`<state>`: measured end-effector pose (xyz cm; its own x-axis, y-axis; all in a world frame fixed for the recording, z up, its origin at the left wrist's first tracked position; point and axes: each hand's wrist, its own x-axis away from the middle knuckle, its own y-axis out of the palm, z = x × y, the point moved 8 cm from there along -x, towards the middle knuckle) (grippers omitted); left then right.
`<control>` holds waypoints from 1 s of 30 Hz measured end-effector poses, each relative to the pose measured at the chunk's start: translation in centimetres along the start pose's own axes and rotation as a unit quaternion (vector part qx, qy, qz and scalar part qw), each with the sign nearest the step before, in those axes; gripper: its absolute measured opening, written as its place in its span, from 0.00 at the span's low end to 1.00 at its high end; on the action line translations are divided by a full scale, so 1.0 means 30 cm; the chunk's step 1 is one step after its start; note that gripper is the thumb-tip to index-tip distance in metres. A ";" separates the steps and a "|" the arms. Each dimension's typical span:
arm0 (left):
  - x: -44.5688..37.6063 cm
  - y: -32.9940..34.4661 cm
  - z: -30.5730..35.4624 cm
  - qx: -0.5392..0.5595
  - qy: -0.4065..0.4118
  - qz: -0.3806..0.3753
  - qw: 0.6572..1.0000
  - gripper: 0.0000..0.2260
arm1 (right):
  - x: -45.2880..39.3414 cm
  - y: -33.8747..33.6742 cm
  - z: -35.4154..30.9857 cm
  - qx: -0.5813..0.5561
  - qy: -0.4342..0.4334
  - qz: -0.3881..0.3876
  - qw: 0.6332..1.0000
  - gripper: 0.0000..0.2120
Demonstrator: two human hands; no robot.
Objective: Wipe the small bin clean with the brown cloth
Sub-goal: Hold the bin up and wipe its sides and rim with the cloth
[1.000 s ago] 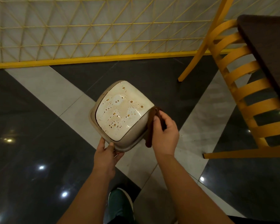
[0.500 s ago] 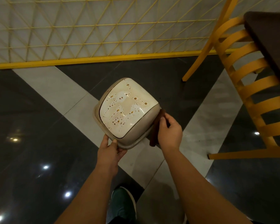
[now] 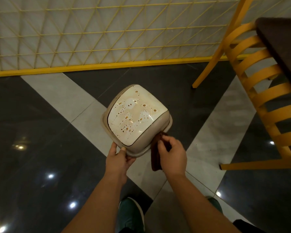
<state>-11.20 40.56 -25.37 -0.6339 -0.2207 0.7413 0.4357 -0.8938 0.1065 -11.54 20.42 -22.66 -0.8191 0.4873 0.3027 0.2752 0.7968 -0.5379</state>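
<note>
The small beige bin [image 3: 160, 125] is held upside down above the floor, its pale underside dotted with brown stains facing me. My left hand [image 3: 118, 158] grips the bin's rim at the near corner, thumb on top. My right hand [image 3: 172, 153] holds the brown cloth [image 3: 155, 155] pressed against the bin's near right side wall, just under the rim. Part of the cloth hangs down below my fingers. The bin's inside is hidden.
A yellow slatted chair [image 3: 262, 105] stands close on the right beside a dark table [image 3: 282, 47]. A yellow lattice screen [image 3: 91, 31] runs along the back. The floor is glossy dark and grey tile [image 3: 32, 132]. My green shoe [image 3: 130, 214] shows below.
My right hand has slid the cloth down the bin's right side toward the near corner. The bin has turned slightly. My left hand keeps its grip on the rim.
</note>
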 end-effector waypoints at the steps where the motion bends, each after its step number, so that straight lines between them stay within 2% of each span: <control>1: 0.000 0.001 0.002 -0.005 0.001 -0.003 1.000 0.24 | -0.026 -0.007 0.002 0.009 -0.004 0.000 1.000 0.12; 6: -0.003 0.006 0.001 -0.013 0.001 -0.011 1.000 0.24 | -0.076 -0.037 -0.027 0.044 -0.024 0.031 0.998 0.12; 11: 0.004 0.005 0.017 -0.031 0.011 -0.034 0.999 0.23 | 0.086 0.066 -0.023 0.137 -0.145 -0.075 0.977 0.13; 13: -0.002 0.000 0.020 -0.030 0.017 -0.037 0.999 0.23 | 0.041 0.033 -0.032 0.146 -0.172 -0.055 0.973 0.12; 17: -0.009 -0.002 0.000 -0.008 0.025 -0.039 0.999 0.22 | -0.028 -0.030 -0.040 0.134 -0.167 0.020 0.977 0.13; 21: 0.007 -0.001 -0.012 0.021 0.039 -0.039 0.998 0.21 | 0.084 0.061 -0.050 0.171 -0.248 -0.021 0.953 0.13; 24: 0.014 -0.008 -0.019 0.030 0.044 -0.039 0.998 0.21 | 0.095 0.059 -0.051 0.209 -0.321 -0.043 0.923 0.14; 25: 0.014 -0.009 -0.022 0.033 0.046 -0.038 0.998 0.21 | 0.069 0.038 -0.053 0.219 -0.327 -0.028 0.919 0.15; 28: 0.008 -0.004 -0.027 0.047 0.056 -0.038 0.997 0.21 | 0.001 -0.014 -0.051 0.202 -0.270 0.028 0.941 0.13; 30: -0.003 0.001 -0.028 0.055 0.059 -0.039 0.996 0.21 | 0.039 0.027 -0.067 0.203 -0.277 0.028 0.939 0.12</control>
<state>-11.66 40.22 -25.97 -0.7367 -0.2033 0.6449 0.4454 -0.8635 0.2366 -11.26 22.34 -21.17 -0.9762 0.1736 -0.1302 0.2031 0.5194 -0.8300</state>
